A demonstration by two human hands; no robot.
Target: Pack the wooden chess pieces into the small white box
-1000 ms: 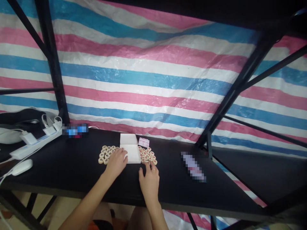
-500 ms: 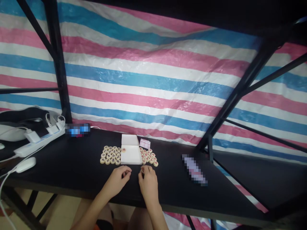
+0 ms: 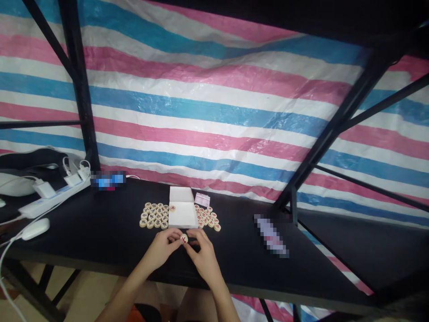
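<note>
My left hand [image 3: 163, 247] and my right hand [image 3: 201, 253] meet just in front of a white box [image 3: 182, 214] on the black table [image 3: 100, 232]. Together they pinch one round wooden chess piece [image 3: 184, 238] with a red mark, held between the fingertips of both hands. A group of several pale pieces [image 3: 154, 216] with dark marks lies left of the box. Several more pieces [image 3: 208, 218] with red marks lie to its right. One piece [image 3: 172, 208] sits at the box's left edge. The box lid [image 3: 181, 194] stands open at the back.
A small pink-and-white paper [image 3: 202, 199] lies behind the right pieces. A white power strip [image 3: 50, 197] with plugs and a white mouse [image 3: 35, 228] occupy the left. Blurred items sit at back left [image 3: 107, 180] and right [image 3: 271, 234]. Black frame posts [image 3: 80, 98] rise around.
Both hands drew back from the box and the piles toward me, then came together. A red-marked piece now shows between their fingertips.
</note>
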